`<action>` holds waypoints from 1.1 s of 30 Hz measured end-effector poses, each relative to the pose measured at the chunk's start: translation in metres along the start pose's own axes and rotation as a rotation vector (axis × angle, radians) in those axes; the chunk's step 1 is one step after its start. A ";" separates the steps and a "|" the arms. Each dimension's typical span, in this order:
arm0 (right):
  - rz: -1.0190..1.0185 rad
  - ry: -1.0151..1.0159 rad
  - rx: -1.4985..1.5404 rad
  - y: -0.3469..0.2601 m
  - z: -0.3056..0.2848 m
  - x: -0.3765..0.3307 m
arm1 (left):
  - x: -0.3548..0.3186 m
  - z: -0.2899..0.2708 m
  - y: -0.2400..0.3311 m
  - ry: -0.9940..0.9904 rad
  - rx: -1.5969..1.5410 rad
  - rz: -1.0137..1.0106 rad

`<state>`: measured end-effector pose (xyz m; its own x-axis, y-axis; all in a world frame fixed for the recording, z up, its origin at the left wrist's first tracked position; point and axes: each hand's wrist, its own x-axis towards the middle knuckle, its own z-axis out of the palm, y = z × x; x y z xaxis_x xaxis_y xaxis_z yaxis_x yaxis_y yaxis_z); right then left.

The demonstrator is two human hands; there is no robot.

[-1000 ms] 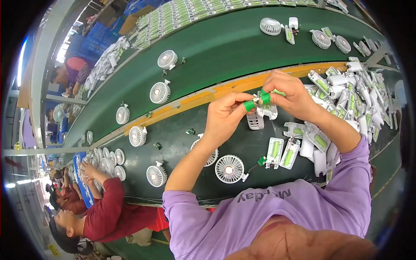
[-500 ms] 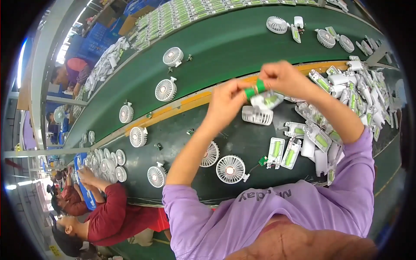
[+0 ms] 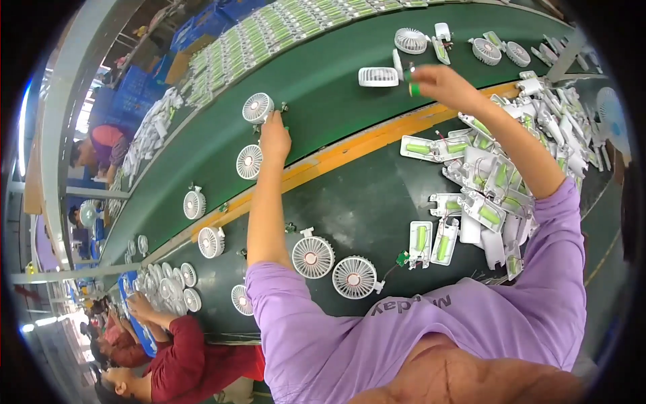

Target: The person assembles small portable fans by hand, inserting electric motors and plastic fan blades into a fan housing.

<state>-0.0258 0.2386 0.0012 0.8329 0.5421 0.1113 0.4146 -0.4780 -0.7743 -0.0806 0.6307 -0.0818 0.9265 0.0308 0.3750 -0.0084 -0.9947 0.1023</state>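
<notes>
My left hand [image 3: 274, 138] reaches over the green belt [image 3: 323, 101], its fingers closed at the lower right edge of a white round fan head [image 3: 258, 108]. A small circuit board [image 3: 284, 107] lies beside those fingertips. Another fan head [image 3: 249, 162] is just below, left of my wrist. My right hand [image 3: 441, 87], green wrap on its digits, hovers over the belt with thumb and forefinger apart. Just left of its fingertips sits a white fan [image 3: 378, 77], seen from the side, with a narrow white handle piece [image 3: 398, 64] next to it.
White handle shells with green batteries [image 3: 488, 182] are heaped at the right of the dark worktop [image 3: 377, 209]. Two fan heads [image 3: 313, 257] [image 3: 355, 277] lie nearer me. A yellow rail [image 3: 350, 153] divides belt and worktop. A co-worker in red [image 3: 182, 350] sits at left.
My hands have parted. The fan held between them now rests on the belt by my right hand. My left hand has moved far left to another fan head.
</notes>
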 end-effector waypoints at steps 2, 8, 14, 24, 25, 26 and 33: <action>0.054 -0.101 -0.215 -0.001 -0.006 -0.026 | 0.006 -0.003 0.008 -0.063 -0.002 -0.049; 0.170 -0.301 -0.354 0.001 0.007 -0.059 | -0.003 -0.013 0.022 -0.102 -0.058 -0.035; 0.173 -0.258 0.604 0.006 0.019 -0.066 | -0.025 -0.041 0.068 -0.267 -1.264 -0.468; 0.033 -0.218 0.636 -0.053 0.049 -0.056 | -0.063 -0.097 0.142 -0.400 -1.849 -0.359; -0.039 -0.206 0.615 -0.056 0.053 -0.055 | -0.066 -0.102 0.148 -0.396 -1.846 -0.360; -0.059 -0.198 0.557 -0.062 0.054 -0.056 | -0.069 -0.105 0.154 -0.371 -1.847 -0.312; -0.040 -0.215 0.708 -0.074 0.057 -0.062 | -0.080 -0.108 0.168 -0.270 -1.743 -0.257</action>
<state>-0.1290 0.2798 0.0155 0.7014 0.7083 0.0798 0.0471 0.0657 -0.9967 -0.1962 0.4715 0.0048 0.9970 -0.0402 0.0657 -0.0517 0.2826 0.9578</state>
